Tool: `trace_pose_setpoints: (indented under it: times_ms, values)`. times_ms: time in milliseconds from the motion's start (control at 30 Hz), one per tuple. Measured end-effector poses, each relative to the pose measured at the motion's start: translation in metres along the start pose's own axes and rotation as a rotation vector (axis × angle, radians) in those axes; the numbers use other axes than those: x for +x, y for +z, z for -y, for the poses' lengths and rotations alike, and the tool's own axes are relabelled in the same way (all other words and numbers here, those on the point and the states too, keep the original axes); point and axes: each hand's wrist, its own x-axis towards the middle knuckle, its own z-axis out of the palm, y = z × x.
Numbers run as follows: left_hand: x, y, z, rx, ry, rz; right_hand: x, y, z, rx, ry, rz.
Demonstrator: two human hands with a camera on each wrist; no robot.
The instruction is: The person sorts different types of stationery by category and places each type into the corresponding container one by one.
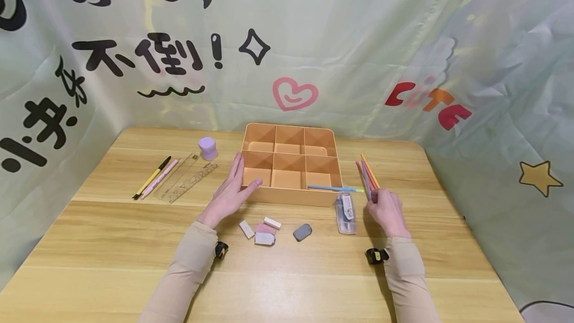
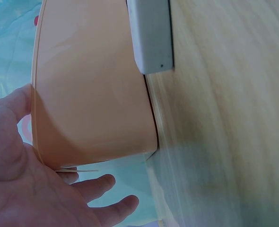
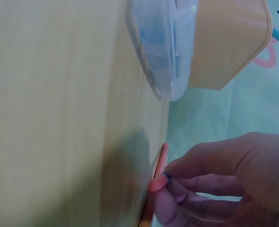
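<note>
An orange-tan organizer box (image 1: 287, 196) with several compartments stands on the table. My left hand (image 1: 229, 193) rests against its front left corner, the thumb at the front rim and the other fingers fairly straight along the left side. A blue pencil (image 1: 332, 189) lies at the front right compartment, its end sticking out past the box's right side. To the right of the box, my right hand (image 1: 387, 212) is at the near ends of several coloured pencils (image 1: 368, 171). In the right wrist view, thumb and fingers pinch the coral-coloured end of a pencil (image 3: 158, 182).
A clear plastic case (image 1: 346, 213) lies by the box's front right corner. Several erasers (image 1: 265, 238) and a grey oval eraser (image 1: 302, 232) lie in front. On the left are pens (image 1: 154, 178), clear rulers (image 1: 186, 178) and a purple object (image 1: 208, 148). A printed cloth hangs behind.
</note>
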Motion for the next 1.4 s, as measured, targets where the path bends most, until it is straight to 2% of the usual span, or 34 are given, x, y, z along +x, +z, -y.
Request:
trace_pose_setpoints:
  times_ms: [100,233,533,967,1200,1400]
  values:
    - [0.0,0.0,0.0,-0.001,0.002,0.001,0.0,-0.001,0.0,0.045,0.024,0.013]
    - [0.0,0.0,0.0,0.0,0.004,-0.001,0.0,-0.002,0.0,0.073,0.017,-0.008]
    - [0.0,0.001,0.001,-0.006,0.005,-0.004,0.003,-0.003,0.001,0.195,0.011,-0.137]
    - [0.001,0.0,0.001,-0.006,0.01,-0.001,0.004,-0.005,0.004,0.373,0.079,-0.176]
    - [0.001,-0.001,0.0,-0.013,0.011,0.001,0.007,-0.005,0.009,0.559,0.057,-0.264]
    - [0.001,-0.001,0.0,-0.014,0.006,0.008,-0.007,-0.025,0.035,0.745,-0.019,-0.375]
